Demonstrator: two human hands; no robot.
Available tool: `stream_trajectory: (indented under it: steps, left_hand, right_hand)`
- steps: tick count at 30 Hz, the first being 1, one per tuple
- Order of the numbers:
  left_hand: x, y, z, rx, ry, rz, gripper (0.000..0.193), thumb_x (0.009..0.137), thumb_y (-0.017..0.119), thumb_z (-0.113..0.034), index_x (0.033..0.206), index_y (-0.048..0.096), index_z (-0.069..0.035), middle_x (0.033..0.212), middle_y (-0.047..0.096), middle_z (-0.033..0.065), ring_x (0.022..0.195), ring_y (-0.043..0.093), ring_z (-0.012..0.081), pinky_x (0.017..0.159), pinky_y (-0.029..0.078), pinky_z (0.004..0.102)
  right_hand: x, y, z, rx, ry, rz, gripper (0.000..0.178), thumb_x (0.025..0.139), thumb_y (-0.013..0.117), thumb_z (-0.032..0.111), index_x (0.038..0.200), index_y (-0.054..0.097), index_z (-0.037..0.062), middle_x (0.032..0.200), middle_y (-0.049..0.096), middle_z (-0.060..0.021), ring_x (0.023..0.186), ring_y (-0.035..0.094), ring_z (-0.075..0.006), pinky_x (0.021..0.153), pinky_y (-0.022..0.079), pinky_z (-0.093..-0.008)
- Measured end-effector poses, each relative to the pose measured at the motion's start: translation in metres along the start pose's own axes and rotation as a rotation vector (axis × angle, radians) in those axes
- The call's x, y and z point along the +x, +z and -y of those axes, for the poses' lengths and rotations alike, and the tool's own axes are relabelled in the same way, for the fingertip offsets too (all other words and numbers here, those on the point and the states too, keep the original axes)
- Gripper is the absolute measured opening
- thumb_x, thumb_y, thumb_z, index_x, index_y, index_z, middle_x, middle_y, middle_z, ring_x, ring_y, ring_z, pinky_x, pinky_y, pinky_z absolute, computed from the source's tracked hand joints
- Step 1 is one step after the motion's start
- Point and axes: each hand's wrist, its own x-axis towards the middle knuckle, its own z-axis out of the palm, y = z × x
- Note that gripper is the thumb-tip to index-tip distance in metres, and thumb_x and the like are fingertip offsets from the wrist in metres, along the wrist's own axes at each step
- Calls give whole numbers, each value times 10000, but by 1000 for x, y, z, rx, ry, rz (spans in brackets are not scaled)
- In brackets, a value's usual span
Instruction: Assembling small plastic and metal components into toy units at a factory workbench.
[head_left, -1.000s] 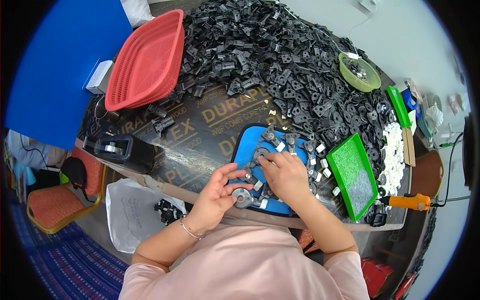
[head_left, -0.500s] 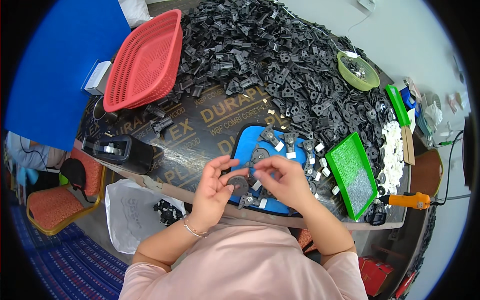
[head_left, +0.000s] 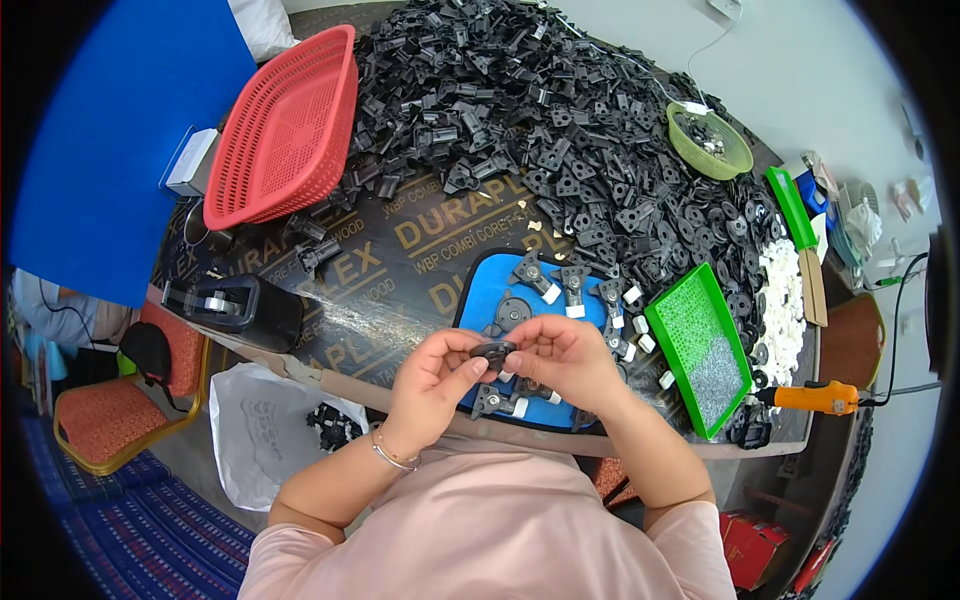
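Note:
Over the near part of a blue mat, my left hand pinches a round black plastic disc, tipped nearly edge-on. My right hand closes its thumb and fingers on the disc's right side; a small part between its fingertips cannot be made out. Beneath and beyond my hands, several black brackets with white end blocks lie on the mat. Another black disc rests on the mat just past my fingers.
A large heap of black plastic parts covers the table's far side. Red basket and tape dispenser stand left. Right are a green tray of small metal pieces, white parts, a yellow-green bowl and an orange power screwdriver.
My right hand has come to the disc and now grips its right side. The disc has turned from face-up to nearly edge-on and moved slightly right and farther away.

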Motion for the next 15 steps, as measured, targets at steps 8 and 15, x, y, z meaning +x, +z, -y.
stream_trajectory:
  steps: [8,15]
  left_hand:
    - [8,7,-16,-366,-235,-164,90,905,569,-35,981,571,14,996,628,106,873,643,164,799,547,265]
    - [12,5,-13,304,138,-62,83,922,555,-67,948,576,8,956,589,72,857,636,157,801,554,279]
  right_hand:
    - [5,-13,3,168,25,80,284,839,659,17,1113,597,-27,960,659,-72,820,626,-105,721,518,-223]
    - [9,-10,22,-386,-259,-37,372,759,746,69,1099,606,19,974,610,-53,765,585,-91,634,480,-214]
